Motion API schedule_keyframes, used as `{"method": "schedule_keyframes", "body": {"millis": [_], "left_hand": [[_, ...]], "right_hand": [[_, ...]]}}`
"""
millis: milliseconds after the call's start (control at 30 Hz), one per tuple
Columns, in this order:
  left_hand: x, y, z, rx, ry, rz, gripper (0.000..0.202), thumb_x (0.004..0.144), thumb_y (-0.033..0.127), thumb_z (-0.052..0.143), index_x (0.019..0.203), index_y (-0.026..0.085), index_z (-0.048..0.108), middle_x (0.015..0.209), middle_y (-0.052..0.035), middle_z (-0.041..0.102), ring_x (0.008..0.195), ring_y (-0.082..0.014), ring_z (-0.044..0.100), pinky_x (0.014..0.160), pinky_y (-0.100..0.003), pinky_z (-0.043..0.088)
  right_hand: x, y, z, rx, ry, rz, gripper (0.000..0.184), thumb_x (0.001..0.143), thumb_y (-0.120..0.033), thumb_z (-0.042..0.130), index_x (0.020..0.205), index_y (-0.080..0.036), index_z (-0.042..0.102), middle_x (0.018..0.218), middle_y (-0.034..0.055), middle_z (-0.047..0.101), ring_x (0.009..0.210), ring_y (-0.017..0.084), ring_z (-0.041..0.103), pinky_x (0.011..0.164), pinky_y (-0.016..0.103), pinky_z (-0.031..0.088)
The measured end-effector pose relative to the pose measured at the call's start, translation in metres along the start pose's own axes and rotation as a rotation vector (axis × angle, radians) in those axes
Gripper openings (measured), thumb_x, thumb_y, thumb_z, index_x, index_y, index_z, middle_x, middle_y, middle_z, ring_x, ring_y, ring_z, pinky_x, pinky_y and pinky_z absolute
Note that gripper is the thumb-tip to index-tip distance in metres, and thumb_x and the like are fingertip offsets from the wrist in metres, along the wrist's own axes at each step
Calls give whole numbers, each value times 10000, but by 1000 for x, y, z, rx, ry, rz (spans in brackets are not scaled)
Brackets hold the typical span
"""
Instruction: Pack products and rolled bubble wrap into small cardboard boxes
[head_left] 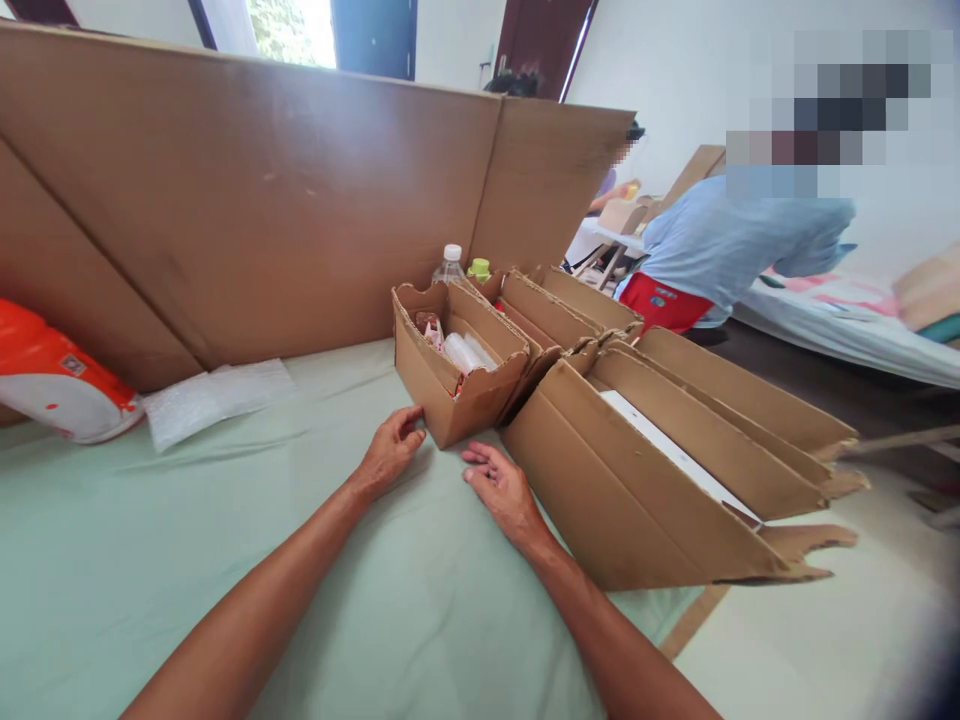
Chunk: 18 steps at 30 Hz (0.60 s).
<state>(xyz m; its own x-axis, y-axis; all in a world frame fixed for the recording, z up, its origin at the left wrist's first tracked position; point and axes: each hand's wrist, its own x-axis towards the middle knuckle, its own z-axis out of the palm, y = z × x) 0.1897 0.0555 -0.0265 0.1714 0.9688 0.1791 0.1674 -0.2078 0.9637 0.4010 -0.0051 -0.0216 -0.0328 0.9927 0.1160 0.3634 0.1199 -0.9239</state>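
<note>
My left hand (391, 452) rests low over the cloth by the near left corner of a small open cardboard box (469, 400). Its fingers are loosely bent and apart, with nothing in them. On the other side of that corner, my right hand (501, 488) is held open, fingers stretched towards the box and empty. Whether either hand touches the cardboard I cannot tell. Inside the small box lie clear plastic rolls or cups (466, 352) and a pinkish packet (430, 330); their lower parts are hidden.
Larger open cardboard boxes (630, 480) stand right, one holding a white flat thing (675, 450). A clear bottle (451, 264) and a green-capped container (478, 268) are behind. Left lie bubble wrap (217, 395) and an orange-white bottle (64, 375). A cardboard screen (300, 200) borders the table; a person (720, 250) bends beyond.
</note>
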Motion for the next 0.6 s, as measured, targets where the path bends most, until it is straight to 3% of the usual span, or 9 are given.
{"method": "schedule_keyframes", "body": {"millis": [100, 200, 333, 467, 533, 600], "left_hand": [[-39, 12, 10, 145, -38, 55, 464, 766, 212, 625, 1225, 155, 662, 1388, -170, 615, 1376, -332, 484, 1202, -565, 293], [-96, 30, 22, 283, -89, 93, 432, 729, 154, 648, 1157, 172, 699, 1401, -161, 617, 1408, -344, 456, 1227, -568, 244], [-175, 57, 22, 612, -317, 191, 462, 873, 226, 586, 1332, 169, 585, 1539, -162, 487, 1472, -327, 385, 1244, -548, 215], [-241, 75, -5, 665, -472, 208, 406, 950, 308, 547, 1331, 176, 586, 1538, -130, 497, 1492, -290, 365, 1253, -462, 235], [-263, 80, -33, 602, -569, 211, 344, 963, 294, 543, 1280, 193, 632, 1486, -97, 564, 1478, -242, 399, 1241, -379, 272], [-276, 84, -75, 519, -628, 185, 322, 948, 280, 575, 1251, 203, 654, 1338, -65, 685, 1341, -187, 565, 1144, -275, 405]], "right_hand": [[-5, -4, 3, -73, -16, -75, 309, 867, -328, 555, 1102, -198, 708, 997, 87, 782, 887, 200, 731, 781, 326, 594], [-8, -9, 5, -114, -61, -146, 264, 857, -340, 566, 1017, -216, 734, 996, 89, 778, 947, 243, 718, 862, 387, 572], [-5, -8, 6, -387, -80, -397, 279, 893, -361, 526, 982, -221, 750, 1031, 98, 769, 1003, 268, 687, 944, 434, 535], [-5, -7, 13, -756, -81, -687, 375, 964, -408, 444, 1053, -199, 743, 1101, 117, 757, 966, 281, 688, 851, 430, 558], [-16, -9, 24, -897, -67, -765, 413, 980, -414, 413, 1118, -181, 725, 1168, 143, 738, 981, 310, 690, 775, 446, 561], [-39, -10, 44, -976, -75, -835, 423, 984, -398, 410, 1217, -180, 688, 1264, 163, 702, 1068, 336, 683, 749, 453, 561]]}}
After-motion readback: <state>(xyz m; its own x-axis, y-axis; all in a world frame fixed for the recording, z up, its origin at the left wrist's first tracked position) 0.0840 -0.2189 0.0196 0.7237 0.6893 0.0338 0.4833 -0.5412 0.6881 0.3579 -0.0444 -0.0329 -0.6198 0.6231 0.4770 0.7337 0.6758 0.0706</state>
